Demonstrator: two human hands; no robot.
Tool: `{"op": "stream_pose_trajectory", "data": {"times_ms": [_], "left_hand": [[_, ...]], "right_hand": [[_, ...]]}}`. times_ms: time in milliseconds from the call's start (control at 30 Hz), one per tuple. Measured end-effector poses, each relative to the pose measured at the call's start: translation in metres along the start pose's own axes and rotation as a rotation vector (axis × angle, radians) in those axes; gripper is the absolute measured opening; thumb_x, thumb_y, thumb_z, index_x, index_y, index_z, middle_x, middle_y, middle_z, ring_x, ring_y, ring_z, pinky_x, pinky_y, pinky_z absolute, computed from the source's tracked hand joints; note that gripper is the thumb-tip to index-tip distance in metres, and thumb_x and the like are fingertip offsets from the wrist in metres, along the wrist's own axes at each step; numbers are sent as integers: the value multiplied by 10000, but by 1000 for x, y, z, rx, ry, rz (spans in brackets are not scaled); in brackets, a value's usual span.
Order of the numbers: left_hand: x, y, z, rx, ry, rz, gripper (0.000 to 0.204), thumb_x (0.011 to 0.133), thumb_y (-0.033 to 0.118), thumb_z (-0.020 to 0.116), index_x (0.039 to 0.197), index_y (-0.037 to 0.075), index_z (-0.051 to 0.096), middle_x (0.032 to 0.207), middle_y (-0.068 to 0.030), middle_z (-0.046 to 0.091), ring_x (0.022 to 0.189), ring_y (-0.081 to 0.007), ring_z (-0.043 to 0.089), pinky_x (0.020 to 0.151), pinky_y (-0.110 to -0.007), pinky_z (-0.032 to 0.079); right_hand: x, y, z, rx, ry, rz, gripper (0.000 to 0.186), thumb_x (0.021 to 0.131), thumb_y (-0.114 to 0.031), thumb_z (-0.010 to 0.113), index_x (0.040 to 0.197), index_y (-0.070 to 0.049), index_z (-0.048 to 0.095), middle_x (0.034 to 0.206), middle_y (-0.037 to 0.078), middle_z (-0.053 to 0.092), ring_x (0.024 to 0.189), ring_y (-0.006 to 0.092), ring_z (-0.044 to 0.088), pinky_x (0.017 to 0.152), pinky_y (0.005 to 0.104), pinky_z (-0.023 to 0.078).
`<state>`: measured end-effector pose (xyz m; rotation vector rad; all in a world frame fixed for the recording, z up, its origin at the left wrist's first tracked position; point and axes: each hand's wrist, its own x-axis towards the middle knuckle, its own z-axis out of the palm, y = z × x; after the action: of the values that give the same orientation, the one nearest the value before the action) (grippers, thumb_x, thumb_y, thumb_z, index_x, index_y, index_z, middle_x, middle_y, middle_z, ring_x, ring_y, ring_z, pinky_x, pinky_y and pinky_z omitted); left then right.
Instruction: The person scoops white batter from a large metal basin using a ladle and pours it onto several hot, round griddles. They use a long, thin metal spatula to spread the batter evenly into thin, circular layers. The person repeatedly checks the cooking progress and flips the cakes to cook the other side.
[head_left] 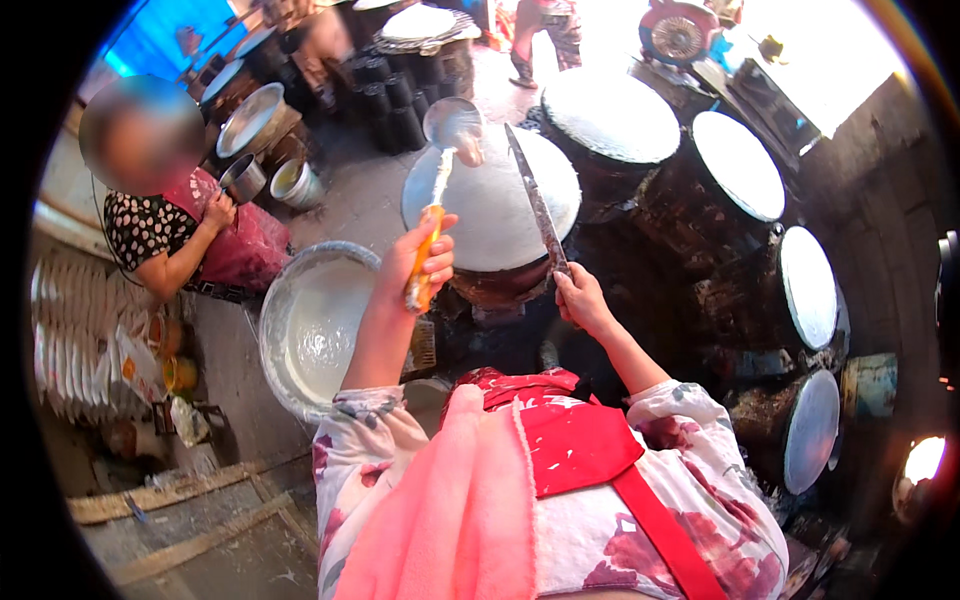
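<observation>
My left hand (425,260) grips the orange handle of a metal ladle (447,127), raised in front of me. My right hand (578,292) grips a long, narrow blade (530,185) that points forward and up. Both tools are over or in front of a round pale griddle (440,235) on a dark drum stove; whether either touches it I cannot tell. A wide basin of white liquid batter (320,340) stands at my lower left, close by my left forearm.
Several round white-topped stoves (735,165) curve around my right. A co-worker (180,240) at left holds a metal pot (243,178). Behind are black cylinders (395,110), a standing person (550,30) and a red fan (675,35). A wooden-edged ledge (190,490) lies lower left.
</observation>
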<state>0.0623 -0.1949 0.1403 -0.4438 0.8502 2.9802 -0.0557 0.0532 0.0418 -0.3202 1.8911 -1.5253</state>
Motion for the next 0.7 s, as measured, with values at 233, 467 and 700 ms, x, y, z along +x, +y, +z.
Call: {"op": "stream_pose_trajectory", "data": {"times_ms": [233,467,700], "left_hand": [[121,-67,1,644,310,11,229,865,182,600,1004,32,496,684,-30,503,456,-88,472,404,-240,404],[162,-98,-38,1585,664,430,374,777,151,629,1106,18,511,964,-240,613,944,-423,571,816,-455,447],[155,-59,-61,1763,893,343,435,796,198,644,1183,81,482,991,-223,618,941,-406,585,799,-458,456]], "right_hand": [[18,34,-23,-81,193,-7,174,921,-152,483,1035,-27,524,625,47,540,483,129,521,463,279,439],[32,24,-6,-526,251,-63,398,881,-155,439,1263,-49,416,957,267,611,904,420,590,799,488,453],[73,-9,-15,-689,177,-187,287,865,-123,382,1103,9,473,839,249,631,813,403,621,722,495,473]]}}
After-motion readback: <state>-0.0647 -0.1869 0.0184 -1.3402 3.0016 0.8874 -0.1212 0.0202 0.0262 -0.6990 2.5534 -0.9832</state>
